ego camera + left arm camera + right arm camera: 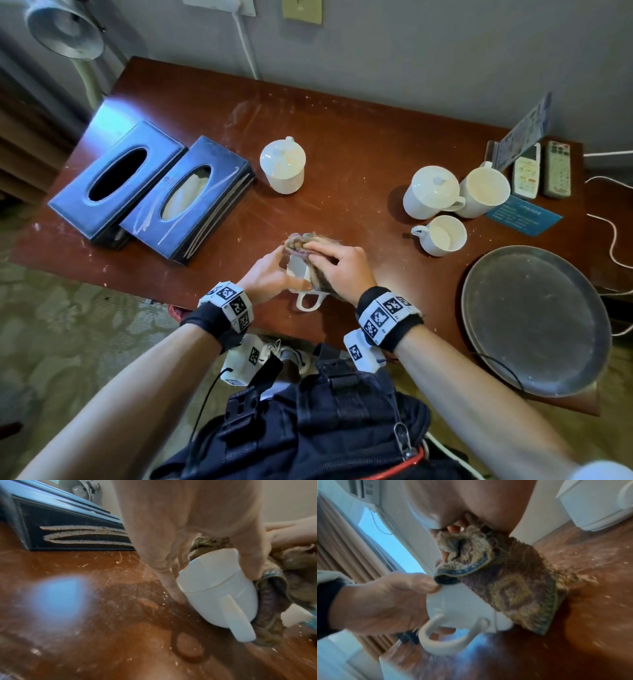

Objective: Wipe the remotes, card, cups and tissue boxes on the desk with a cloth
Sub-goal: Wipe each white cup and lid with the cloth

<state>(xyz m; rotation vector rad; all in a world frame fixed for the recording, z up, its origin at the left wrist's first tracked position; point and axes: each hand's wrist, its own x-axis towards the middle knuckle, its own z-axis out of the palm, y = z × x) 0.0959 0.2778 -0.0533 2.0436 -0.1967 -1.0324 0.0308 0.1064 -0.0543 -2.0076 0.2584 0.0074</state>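
I hold a white handled cup (pixel 298 271) tilted over the desk's near middle, its handle (pixel 308 303) pointing toward me. My left hand (pixel 269 274) grips the cup's body (pixel 217 592), thumb and fingers curled around it. My right hand (pixel 340 269) grips a shaggy brown-and-purple cloth (pixel 305 241) and presses it over the cup's right side and top. In the right wrist view the cloth (pixel 513 588) drapes over the cup (pixel 458 605), hiding most of that side. The cup's opening is not visible.
Two dark tissue boxes (pixel 116 178) (pixel 190 197) lie at the left. A lidded cup (pixel 282 164) stands behind. At the right are a lidded cup (pixel 430 192), two open cups (pixel 483 192) (pixel 442 234), two remotes (pixel 527 171) (pixel 558 169), a blue card (pixel 524 216) and a round metal tray (pixel 534 318).
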